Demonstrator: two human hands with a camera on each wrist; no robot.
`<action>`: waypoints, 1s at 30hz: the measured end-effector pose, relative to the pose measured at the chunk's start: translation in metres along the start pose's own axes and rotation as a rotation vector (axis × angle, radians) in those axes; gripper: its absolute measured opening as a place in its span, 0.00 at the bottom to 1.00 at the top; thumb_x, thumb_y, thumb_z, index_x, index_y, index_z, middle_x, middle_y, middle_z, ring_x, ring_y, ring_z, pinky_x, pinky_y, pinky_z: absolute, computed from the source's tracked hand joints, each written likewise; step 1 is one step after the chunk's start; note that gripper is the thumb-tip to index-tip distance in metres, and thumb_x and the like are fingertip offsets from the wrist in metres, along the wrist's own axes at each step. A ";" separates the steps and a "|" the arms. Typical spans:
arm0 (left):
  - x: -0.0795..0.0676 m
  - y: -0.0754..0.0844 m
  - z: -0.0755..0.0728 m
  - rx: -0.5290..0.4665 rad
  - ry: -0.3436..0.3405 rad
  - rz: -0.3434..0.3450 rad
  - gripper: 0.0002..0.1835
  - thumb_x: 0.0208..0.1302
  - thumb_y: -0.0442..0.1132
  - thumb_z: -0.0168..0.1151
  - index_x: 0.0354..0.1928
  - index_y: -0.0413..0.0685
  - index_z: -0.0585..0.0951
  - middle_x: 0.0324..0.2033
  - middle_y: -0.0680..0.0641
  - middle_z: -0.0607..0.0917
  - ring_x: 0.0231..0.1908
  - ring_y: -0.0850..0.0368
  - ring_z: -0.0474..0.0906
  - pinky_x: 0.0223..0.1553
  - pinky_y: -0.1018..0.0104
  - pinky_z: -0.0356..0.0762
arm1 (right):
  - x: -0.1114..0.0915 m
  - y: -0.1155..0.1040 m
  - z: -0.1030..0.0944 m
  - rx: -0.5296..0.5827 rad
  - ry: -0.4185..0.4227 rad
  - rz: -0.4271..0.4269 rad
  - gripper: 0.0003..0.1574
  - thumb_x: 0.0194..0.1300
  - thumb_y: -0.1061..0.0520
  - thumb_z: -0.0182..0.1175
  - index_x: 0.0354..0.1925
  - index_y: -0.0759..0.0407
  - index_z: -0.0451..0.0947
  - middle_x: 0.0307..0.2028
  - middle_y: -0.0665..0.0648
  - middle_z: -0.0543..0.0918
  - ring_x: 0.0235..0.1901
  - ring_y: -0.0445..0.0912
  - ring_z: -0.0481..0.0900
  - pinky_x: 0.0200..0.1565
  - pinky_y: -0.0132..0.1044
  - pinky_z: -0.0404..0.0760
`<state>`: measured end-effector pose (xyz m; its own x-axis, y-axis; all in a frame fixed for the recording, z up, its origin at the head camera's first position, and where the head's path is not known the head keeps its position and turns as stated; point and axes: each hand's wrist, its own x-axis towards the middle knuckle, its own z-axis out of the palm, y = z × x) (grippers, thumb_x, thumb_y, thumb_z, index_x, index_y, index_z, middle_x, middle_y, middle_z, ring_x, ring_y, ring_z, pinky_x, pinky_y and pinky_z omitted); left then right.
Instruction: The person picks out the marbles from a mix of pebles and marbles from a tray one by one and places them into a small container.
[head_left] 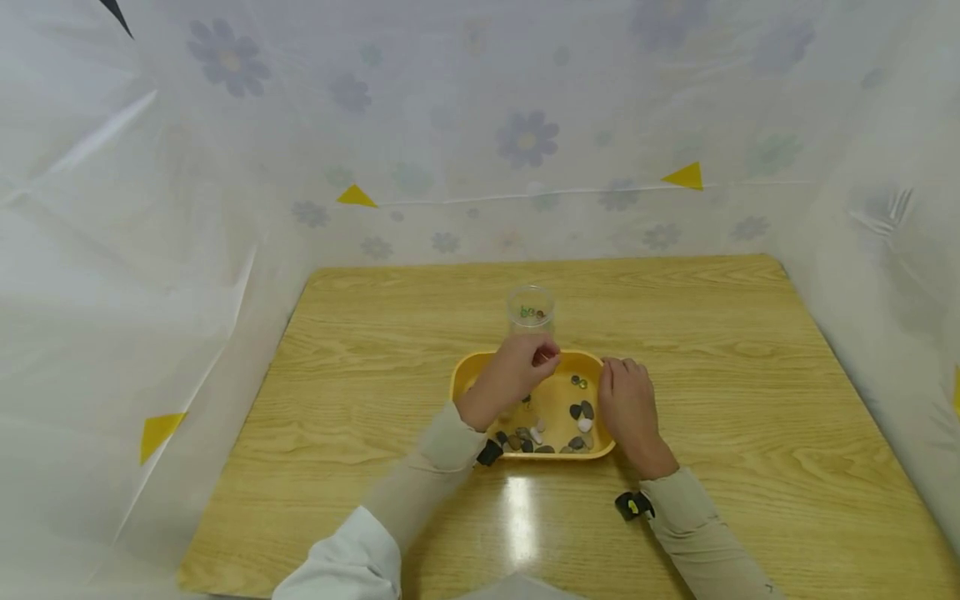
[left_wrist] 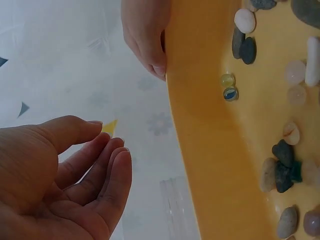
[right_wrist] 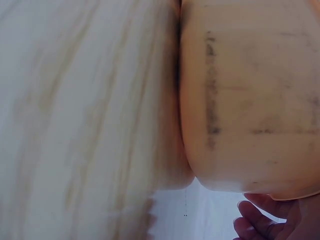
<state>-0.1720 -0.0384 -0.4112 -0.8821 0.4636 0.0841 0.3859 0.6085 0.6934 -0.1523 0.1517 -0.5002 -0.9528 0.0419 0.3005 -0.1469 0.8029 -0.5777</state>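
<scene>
My left hand (head_left: pixel 517 371) hovers over the yellow tray (head_left: pixel 540 457), just in front of a clear plastic cup (head_left: pixel 531 300). In the left wrist view the left hand (left_wrist: pixel 80 170) has its fingers loosely bent, with the thumb tip near the index fingertip; I see nothing held between them. My right hand (head_left: pixel 628 408) grips the tray's right rim; in the right wrist view its fingers (right_wrist: pixel 255 215) lie by the tray's outer wall (right_wrist: pixel 250 110). Two glass marbles (left_wrist: pixel 229 87) lie in the tray among grey, white and brown pebbles (left_wrist: pixel 283 177). Green and reddish marbles (head_left: pixel 532 313) show in the cup.
The tray and cup stand on a wood-grain table (head_left: pixel 375 375). Pale plastic sheeting (head_left: pixel 450 125) with flower prints hangs behind, and plain sheeting on both sides. Yellow triangular markers (head_left: pixel 684 177) are stuck on the sheeting.
</scene>
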 end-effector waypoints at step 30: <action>-0.001 -0.017 0.055 0.030 0.029 -0.164 0.10 0.65 0.40 0.58 0.46 0.46 0.81 0.39 0.53 0.82 0.33 0.66 0.74 0.34 0.75 0.74 | 0.001 0.002 0.001 0.007 -0.018 0.011 0.24 0.74 0.54 0.39 0.48 0.69 0.76 0.39 0.65 0.77 0.40 0.58 0.71 0.45 0.52 0.70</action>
<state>-0.1626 -0.0133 -0.4624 -0.9411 0.3381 -0.0073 0.2439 0.6935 0.6780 -0.1538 0.1523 -0.5017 -0.9590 0.0404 0.2804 -0.1379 0.7981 -0.5866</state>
